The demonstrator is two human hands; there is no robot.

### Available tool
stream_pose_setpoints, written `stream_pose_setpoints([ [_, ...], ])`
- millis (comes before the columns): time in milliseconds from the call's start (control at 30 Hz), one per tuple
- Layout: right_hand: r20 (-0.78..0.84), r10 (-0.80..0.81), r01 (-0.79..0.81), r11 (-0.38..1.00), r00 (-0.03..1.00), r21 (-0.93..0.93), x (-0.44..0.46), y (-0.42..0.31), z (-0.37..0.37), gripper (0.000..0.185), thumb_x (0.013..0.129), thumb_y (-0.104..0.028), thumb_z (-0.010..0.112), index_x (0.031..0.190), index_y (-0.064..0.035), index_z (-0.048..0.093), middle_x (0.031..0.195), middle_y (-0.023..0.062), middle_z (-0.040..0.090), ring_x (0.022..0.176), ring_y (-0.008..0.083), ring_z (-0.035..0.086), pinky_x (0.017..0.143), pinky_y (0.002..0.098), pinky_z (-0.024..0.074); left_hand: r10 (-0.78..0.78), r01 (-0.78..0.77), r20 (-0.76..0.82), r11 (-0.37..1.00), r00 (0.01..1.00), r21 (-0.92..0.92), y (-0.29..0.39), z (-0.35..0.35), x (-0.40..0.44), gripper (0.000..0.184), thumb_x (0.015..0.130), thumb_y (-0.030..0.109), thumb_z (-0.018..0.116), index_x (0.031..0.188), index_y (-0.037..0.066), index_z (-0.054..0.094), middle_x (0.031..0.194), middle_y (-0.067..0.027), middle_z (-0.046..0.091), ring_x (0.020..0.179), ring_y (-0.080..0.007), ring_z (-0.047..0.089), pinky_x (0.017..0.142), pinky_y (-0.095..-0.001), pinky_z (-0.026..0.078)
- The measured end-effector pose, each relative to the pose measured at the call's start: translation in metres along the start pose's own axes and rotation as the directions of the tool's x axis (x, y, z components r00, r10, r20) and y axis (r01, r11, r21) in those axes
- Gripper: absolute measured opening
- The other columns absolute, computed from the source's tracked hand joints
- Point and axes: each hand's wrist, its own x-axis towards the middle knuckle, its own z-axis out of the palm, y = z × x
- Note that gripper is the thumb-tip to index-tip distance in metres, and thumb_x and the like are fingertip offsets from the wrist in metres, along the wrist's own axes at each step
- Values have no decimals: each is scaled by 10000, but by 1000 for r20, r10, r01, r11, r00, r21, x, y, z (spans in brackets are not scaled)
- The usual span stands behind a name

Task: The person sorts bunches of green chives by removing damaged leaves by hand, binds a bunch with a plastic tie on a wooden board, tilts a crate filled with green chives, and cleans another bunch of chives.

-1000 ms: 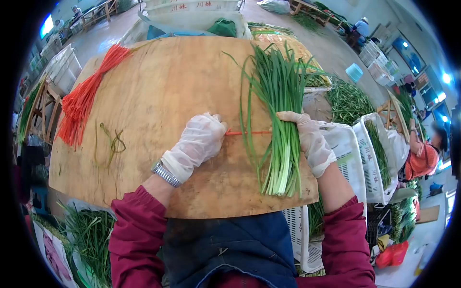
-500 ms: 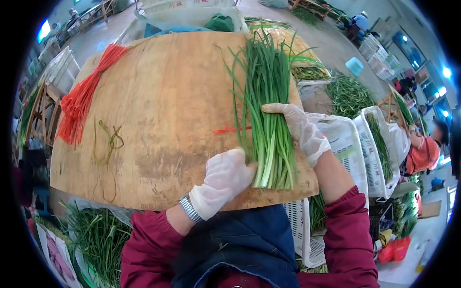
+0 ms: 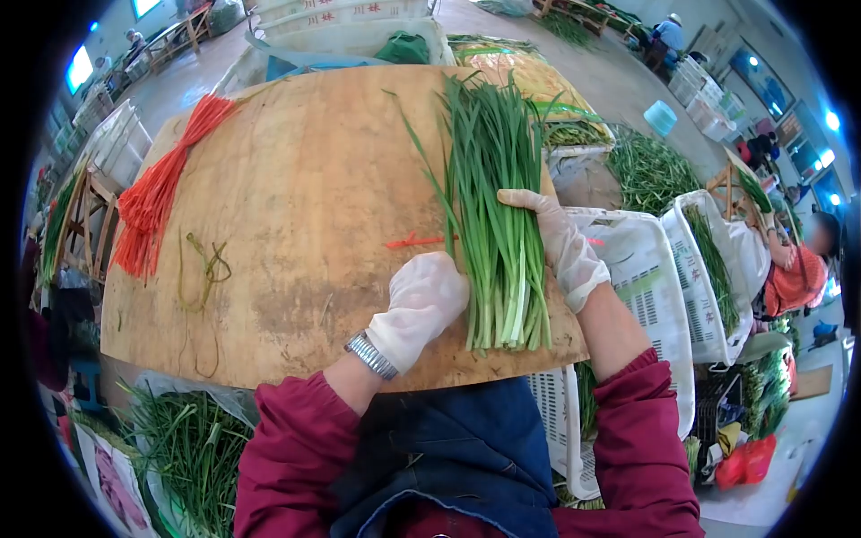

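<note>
A bundle of long green stalks (image 3: 491,161) lies upright in view on the right part of the wooden board (image 3: 305,179), pale ends toward me. My left hand (image 3: 420,300), gloved, presses its curled fingers against the bundle's lower left side; its fingertips are hidden. From the right, my gloved right hand (image 3: 556,238) grips the stalks, thumb on top. A red tie (image 3: 413,240) lies on the board and passes under the bundle, just above my left hand. More red ties (image 3: 166,188) lie gathered at the board's left.
A thin twisted strand (image 3: 208,269) lies on the board's left side. White crates (image 3: 628,269) stand at the right, and another crate (image 3: 359,40) sits beyond the far edge. Loose greens (image 3: 197,448) fill the lower left. A person in red (image 3: 794,278) is at far right.
My left hand let go of the red tie and came down to the bundle's side. The bundle shifted left with my right hand still on it, and its stalks lie more gathered.
</note>
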Motion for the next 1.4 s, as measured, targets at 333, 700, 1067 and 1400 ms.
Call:
stream_pose_setpoints([
  [333,-53,-105,97,986,993,-132,-2,3,11,301,760,-123,686,994,44,597,848,147,669,729,234,668,683,351,567,218,-210,-218,976,951,61,-22,21,33,207,764,136,518,723,-26,640,798,-259,620,808,-391,602,720,-432,481],
  [700,-252,-582,-59,330,773,-942,-25,-9,20,603,800,-471,606,997,99,594,1001,274,619,971,377,584,856,410,431,57,-86,-127,968,990,-237,-24,-2,12,312,829,123,424,1001,-81,585,938,-308,604,943,-428,571,825,-435,456],
  [1067,-46,-630,64,151,775,-986,-25,-23,-58,297,796,-145,492,1017,-21,647,1005,217,628,964,340,590,820,391,451,53,-110,-434,988,899,-108,-26,-11,-2,214,817,135,558,967,14,650,831,-240,633,821,-365,612,739,-403,473],
  [1400,284,-677,103,-295,679,-950,-39,-1,-92,172,775,-94,606,929,-24,639,876,188,643,844,346,605,744,401,462,400,-231,-363,874,842,428,-50,-24,15,146,744,173,635,839,64,618,853,-115,590,797,-306,593,637,-401,479],
])
